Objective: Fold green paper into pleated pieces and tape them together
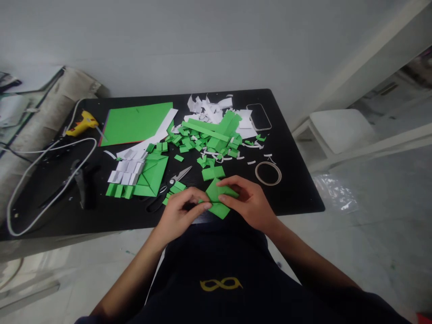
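Near the table's front edge, a piece of folded green paper (220, 209) is held between both hands. My left hand (185, 208) pinches its left corner between thumb and fingers. On the other side, my right hand (248, 200) grips the paper's right part, thumb on top, and its fingers partly cover it. Just beyond lies a small green paper piece (213, 173). Left of my left hand are black-handled scissors (173, 181), their blades pointing away to the right. Some small folded green pieces (177, 186) lie beside the scissors, partly behind my left hand.
A heap of green and white paper scraps (205, 130) covers the table's middle back. To the left are a folded paper construction (151, 175), green sheets (135, 123), a yellow glue gun (86, 122) and a looped white cable (20, 198). At right sits a tape roll (268, 173).
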`<state>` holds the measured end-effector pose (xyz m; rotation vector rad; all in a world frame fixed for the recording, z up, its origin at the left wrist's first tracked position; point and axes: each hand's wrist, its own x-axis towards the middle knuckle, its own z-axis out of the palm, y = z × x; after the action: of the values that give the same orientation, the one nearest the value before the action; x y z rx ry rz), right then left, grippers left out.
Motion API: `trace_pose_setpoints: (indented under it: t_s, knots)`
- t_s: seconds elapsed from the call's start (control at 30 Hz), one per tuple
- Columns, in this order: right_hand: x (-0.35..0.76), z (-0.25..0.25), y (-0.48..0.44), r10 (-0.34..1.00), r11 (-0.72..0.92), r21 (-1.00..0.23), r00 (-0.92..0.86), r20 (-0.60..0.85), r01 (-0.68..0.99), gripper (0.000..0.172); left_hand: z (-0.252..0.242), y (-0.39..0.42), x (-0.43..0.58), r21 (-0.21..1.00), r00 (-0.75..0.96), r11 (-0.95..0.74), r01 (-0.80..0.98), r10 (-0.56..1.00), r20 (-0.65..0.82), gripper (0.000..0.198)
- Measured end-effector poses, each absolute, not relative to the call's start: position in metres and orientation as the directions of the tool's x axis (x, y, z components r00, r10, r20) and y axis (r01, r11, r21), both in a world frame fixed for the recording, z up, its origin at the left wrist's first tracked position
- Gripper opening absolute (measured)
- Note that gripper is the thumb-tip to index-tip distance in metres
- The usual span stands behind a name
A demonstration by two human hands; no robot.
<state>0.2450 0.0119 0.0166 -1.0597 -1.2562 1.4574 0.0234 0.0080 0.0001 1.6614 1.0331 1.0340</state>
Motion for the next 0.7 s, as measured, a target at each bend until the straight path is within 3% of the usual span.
trace_pose_setpoints:
  t_s: [0.23, 0.47, 0.7]
  knots:
    - [0.248, 0.022, 0.013, 0.942, -0.129, -0.991, -0.314, -0.118, -0.017, 0.021, 0.002, 0.009, 0.025, 0.996, 0.318, -0.053, 0.078, 0.948, 0.026, 0.027]
    - [0.248, 0.015, 0.015, 0.901, -0.227, -0.974, -0.380, -0.209, -0.003, 0.053, 0.000, 0.009, 0.031, 0.998, 0.155, -0.061, 0.015, 0.986, 0.058, 0.029]
    - [0.246, 0.015, 0.015, 0.904, -0.163, -0.975, -0.374, -0.209, 0.152, 0.014, -0.002, 0.004, 0.042, 0.995, 0.066, -0.093, 0.035, 0.994, 0.091, 0.025]
